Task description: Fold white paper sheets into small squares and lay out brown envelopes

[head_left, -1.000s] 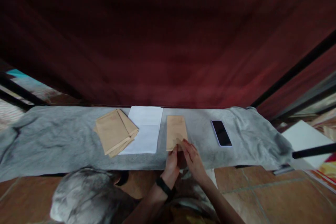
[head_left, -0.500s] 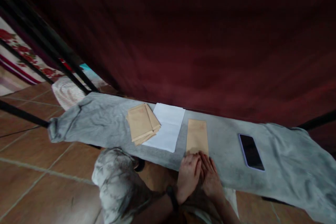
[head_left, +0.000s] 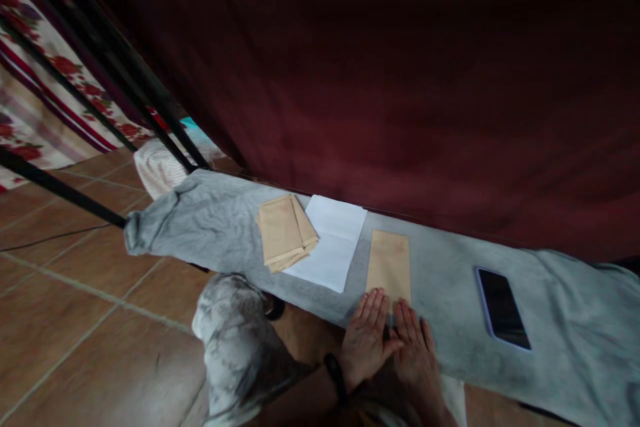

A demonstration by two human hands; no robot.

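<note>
A single brown envelope [head_left: 389, 262] lies flat on the grey cloth [head_left: 210, 227] that covers a low bench. My left hand [head_left: 367, 337] lies open and flat at the envelope's near edge, fingers together, a black band on its wrist. My right hand [head_left: 416, 350] rests flat beside it, fingers stretched toward the envelope's near right corner. Neither hand holds anything. To the left of the envelope lies a sheet of white paper [head_left: 333, 247], and further left a stack of brown envelopes [head_left: 285, 231].
A black phone [head_left: 503, 307] lies face up on the cloth to the right. A dark red curtain [head_left: 380, 87] hangs behind the bench. My knee in mottled grey trousers [head_left: 235, 340] is at the bench's front. Black metal bars [head_left: 95, 60] and terracotta floor tiles are at left.
The view has swung to the left and tilted. My hands, which were bent over the envelope's near end, now lie flat and open at its near edge.
</note>
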